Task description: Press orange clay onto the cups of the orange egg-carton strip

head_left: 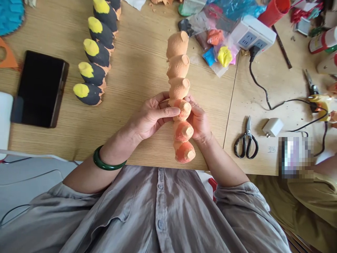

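Observation:
A long strip of egg carton cups (pixel 178 66), pale orange, runs lengthwise in front of me above the table. Brighter orange soft clay (pixel 181 131) covers parts of the lower three cups, whose blunt tips stay pale. My left hand (pixel 149 117) holds the strip from the left, its thumb pressed on the upper of those coated cups. From the other side my right hand (pixel 199 121) grips the strip, with some of its fingers hidden behind. Further left lies a similar strip (pixel 98 56), coated in black with yellow tips.
A black phone-like device (pixel 39 89) lies at the left. Scissors (pixel 246 140) and a white charger plug (pixel 273 127) rest at the right. Behind are bags of coloured clay (pixel 224 56) and a power strip (pixel 252 35) with a trailing cord. Another person's leg (pixel 310 196) shows at right.

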Demonstrator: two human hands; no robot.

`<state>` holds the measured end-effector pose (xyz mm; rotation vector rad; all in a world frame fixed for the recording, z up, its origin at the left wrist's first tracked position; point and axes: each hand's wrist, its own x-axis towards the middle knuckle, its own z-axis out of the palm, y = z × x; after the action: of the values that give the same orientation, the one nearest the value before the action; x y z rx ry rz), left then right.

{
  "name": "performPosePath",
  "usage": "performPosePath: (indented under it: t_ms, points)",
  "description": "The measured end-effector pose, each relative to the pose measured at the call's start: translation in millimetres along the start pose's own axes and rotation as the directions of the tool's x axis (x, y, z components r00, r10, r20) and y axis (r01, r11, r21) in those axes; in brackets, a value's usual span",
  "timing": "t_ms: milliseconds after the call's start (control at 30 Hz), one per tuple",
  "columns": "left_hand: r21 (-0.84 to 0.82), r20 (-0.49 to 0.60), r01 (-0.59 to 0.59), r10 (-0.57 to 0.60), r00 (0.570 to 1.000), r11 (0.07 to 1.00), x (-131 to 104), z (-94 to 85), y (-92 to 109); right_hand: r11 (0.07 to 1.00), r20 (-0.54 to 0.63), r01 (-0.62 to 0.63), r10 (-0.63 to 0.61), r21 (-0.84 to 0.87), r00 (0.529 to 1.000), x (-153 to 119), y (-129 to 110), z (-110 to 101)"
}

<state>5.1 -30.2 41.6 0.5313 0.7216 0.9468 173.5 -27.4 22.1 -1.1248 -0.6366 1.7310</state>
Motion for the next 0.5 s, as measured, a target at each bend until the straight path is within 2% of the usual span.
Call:
performPosePath:
  t_ms: [300,500]
  points:
    - [0.080,-0.048,-0.046,0.050,0.998,0.996,1.9,3.2,-2.9,0.999,0.001,-0.012,0.012,0.043,1.000,5.4,7.9,-0.8]
    - [0.083,-0.004,-0.068,0.068,0.998,0.994,-0.9,8.1,-3.1,0.999,0.001,-0.013,0.013,0.040,1.000,3.6,3.7,-3.5]
